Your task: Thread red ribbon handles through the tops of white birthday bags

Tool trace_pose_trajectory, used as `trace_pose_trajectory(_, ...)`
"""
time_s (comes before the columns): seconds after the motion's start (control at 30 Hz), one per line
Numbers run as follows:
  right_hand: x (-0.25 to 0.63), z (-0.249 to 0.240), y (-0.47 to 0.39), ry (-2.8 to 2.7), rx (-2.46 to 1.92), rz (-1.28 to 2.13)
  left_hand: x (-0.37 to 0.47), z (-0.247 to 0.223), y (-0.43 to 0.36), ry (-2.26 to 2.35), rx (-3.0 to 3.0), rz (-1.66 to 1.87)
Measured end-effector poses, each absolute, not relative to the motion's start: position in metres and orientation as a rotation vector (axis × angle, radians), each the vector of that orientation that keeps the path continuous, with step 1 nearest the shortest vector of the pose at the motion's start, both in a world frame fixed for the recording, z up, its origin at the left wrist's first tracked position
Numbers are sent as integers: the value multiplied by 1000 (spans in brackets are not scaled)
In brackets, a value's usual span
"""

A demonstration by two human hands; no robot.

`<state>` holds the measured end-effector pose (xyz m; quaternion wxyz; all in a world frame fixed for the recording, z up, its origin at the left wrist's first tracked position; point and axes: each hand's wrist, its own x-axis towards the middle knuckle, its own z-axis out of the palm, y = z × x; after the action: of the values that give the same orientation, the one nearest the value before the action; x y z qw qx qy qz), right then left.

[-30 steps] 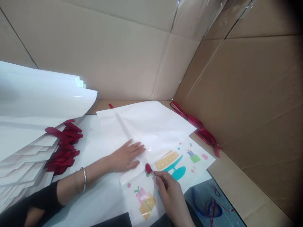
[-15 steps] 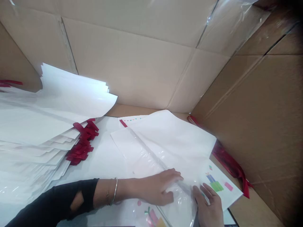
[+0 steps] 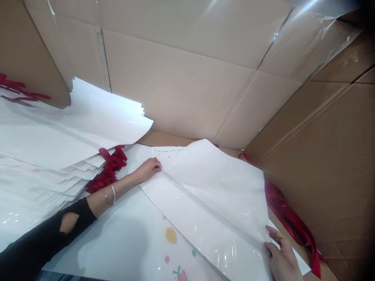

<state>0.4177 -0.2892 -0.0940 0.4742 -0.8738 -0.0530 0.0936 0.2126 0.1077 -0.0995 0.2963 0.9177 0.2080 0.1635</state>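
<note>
1. Several red ribbons [image 3: 17, 84] lay at the far left of the frame, on the white stack [image 3: 73, 134] of overlapping sheets, whose far edge curled upward.
2. More red strips [image 3: 113, 166] bunched at the stack's right side, left of centre.
3. The left hand [image 3: 150, 168], below a black sleeve and two bracelets, rested at the upper-left end of the large white sheet [image 3: 216, 183]. Its fingers were curled inward; whether they pinched the sheet could not be told.
4. Beneath that sheet, a printed sheet [image 3: 178, 249] showed colored dots and a yellow shape at bottom centre, with small pennants near the middle.
5. The large sheet spread from the centre toward the lower right, creased diagonally.
6. At the lower right, the right hand [image 3: 283, 253] touched its right edge, thumb and forefinger slightly parted; their grip could not be told.
7. A red ribbon bundle [image 3: 290, 218] lay beyond, beside the cardboard wall [image 3: 331, 168].
</note>
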Motion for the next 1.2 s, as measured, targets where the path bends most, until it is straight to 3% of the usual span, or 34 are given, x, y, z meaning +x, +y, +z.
trace_pose_trajectory(0.27, 474, -99, -308, -203, -2170, 345, 191, -84, 93, 528, 2261, 413)
trace_pose_trajectory(0.4, 454, -74, -267, -523, -2437, -165, 180, -84, 74, 557, 2059, 478)
trace_pose_trajectory(0.43, 437, -65, -245, -685, -2363, -225, 180, -84, 70, 558, 1959, 495)
trace_pose_trajectory(0.57, 345, -41, -144, -1427, -1873, 128, 178, -82, 55, 527, 1485, 511)
trace_pose_trajectory(0.7, 293, -46, -81, -1723, -1779, -64, 175, -77, 46, 480, 1405, 574)
trace_pose_trajectory(1.03, 294, -46, -79, -1838, -1630, -534, 171, -66, 28, 424, 1424, 622)
trace_pose_trajectory(1.2, 297, -47, -80, -1840, -1566, -363, 171, -65, 22, 396, 1361, 609)
